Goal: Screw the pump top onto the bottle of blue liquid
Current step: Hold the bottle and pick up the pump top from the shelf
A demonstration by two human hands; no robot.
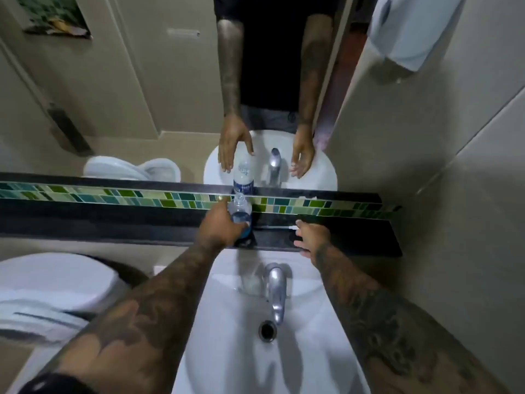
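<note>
Two hands at the black ledge (369,237) behind the white sink (235,322), bottle held upright.

My left hand (218,226) is wrapped around the clear bottle (241,213), which stands on the ledge just left of the chrome faucet (275,291); blue liquid fills only its lower part and its neck is uncapped. My right hand (311,236) lies on the ledge to the faucet's right, fingers spread, touching a thin white tube (279,227) that lies flat; I cannot tell whether it grips it. A mirror (170,95) above the green tile strip (113,194) repeats both hands.
</note>
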